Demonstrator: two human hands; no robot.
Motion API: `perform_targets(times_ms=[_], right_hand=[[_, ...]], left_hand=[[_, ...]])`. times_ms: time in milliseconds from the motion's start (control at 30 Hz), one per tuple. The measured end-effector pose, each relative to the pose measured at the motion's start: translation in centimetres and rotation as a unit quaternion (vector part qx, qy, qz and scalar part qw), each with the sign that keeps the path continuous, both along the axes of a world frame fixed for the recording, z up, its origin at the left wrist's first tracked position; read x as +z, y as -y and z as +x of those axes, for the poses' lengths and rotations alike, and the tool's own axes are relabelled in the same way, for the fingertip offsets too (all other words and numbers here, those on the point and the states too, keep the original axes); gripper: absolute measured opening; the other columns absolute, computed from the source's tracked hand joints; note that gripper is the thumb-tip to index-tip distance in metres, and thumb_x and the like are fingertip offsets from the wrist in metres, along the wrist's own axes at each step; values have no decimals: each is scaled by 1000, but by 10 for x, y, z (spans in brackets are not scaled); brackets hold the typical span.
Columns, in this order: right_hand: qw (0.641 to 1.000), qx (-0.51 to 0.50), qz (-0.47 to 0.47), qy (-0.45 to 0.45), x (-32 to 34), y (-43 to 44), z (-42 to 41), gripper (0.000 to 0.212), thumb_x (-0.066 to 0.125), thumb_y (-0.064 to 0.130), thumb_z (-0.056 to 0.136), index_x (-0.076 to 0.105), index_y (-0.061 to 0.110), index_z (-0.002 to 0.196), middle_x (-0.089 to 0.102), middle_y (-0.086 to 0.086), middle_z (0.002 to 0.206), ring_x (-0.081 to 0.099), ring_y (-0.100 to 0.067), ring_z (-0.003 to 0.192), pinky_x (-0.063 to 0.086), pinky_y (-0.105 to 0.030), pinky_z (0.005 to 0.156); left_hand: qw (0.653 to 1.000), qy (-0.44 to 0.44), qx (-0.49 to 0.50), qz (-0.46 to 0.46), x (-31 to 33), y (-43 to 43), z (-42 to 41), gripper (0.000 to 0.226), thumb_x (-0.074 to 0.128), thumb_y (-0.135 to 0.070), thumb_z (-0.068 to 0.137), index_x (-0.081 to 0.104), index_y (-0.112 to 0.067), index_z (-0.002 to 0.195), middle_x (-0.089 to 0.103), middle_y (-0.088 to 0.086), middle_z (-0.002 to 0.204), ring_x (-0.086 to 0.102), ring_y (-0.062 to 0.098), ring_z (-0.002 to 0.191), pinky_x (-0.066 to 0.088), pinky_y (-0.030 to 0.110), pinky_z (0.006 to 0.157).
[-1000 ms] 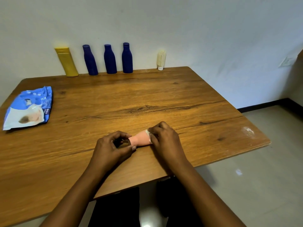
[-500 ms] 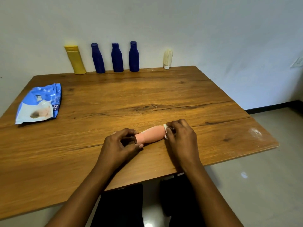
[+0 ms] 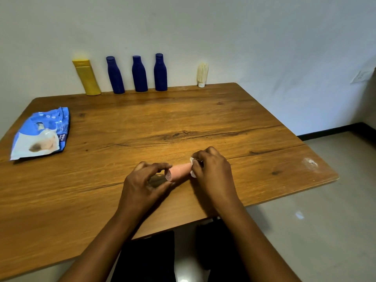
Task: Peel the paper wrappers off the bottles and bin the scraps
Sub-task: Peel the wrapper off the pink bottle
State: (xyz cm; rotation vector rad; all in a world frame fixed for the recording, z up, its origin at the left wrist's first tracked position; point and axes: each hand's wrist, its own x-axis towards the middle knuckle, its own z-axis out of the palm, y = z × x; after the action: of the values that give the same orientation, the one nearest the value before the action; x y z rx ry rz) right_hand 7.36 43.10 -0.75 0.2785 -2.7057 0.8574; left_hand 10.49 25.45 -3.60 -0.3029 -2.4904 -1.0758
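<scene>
Near the surface's (image 3: 264,159) front edge, pink bottle (image 3: 180,171): lay sideways, long axis left-right, between your hands.
Left hand (image 3: 142,184): fingers gripped its base end.
Right hand (image 3: 211,171): fingers pinched the white wrapper (image 3: 192,160).

A blue-and-white packet (image 3: 40,133) lies on the wooden table (image 3: 183,119), near its left edge.

The table (image 3: 183,119) before me is grained wood, faintly sheened — the pink bottle (image 3: 180,171) smooth matt plastic, its white wrapper (image 3: 192,160) paper, the blue pouch (image 3: 40,135) glossy film.
</scene>
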Motion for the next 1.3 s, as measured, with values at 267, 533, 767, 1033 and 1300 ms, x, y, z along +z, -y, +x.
perform_targets(times_ms=[267,533,767,1033,1300], right_hand=[[996,89,-3,-31,-9,20,23,26,53,22,95,61,14,118,53,-1,107,51,-12,95,37,-19,77],[999,5,-26,32,-29,-25,-14,22,55,17,92,67,12,110,55,0,100,53,-12,85,40,-23,71],[991,3,-130,-40,-18,-21,2,24,55,19,94,64,17,116,53,9,104,51,2,89,45,-11,75],[992,86,-1,-90,-35,0,6,25,57,17,91,63,14,115,53,0,100,48,-13,92,48,-29,71],[989,15,-147,-18,-40,-22,-12,23,53,19,96,64,17,115,55,6,104,52,-1,88,41,-10,72]], left_hand=[[999,-13,-19,-34,-1,0,3,32,70,-36,78,68,-22,106,63,-11,96,58,0,88,48,16,71],[996,1,-47,-78,0,-4,6,47,80,-1,69,66,-19,110,67,-5,105,65,2,87,50,8,79],[998,19,-40,-43,1,-6,6,43,77,-2,73,65,-22,110,64,-11,103,65,-1,89,55,15,77],[998,38,-1,-48,-3,-4,1,40,79,-6,72,65,-22,106,68,-4,98,66,6,87,57,21,75],[994,103,36,17,1,-3,-1,44,84,-19,69,65,-31,106,65,-12,94,62,-3,85,51,17,73]])
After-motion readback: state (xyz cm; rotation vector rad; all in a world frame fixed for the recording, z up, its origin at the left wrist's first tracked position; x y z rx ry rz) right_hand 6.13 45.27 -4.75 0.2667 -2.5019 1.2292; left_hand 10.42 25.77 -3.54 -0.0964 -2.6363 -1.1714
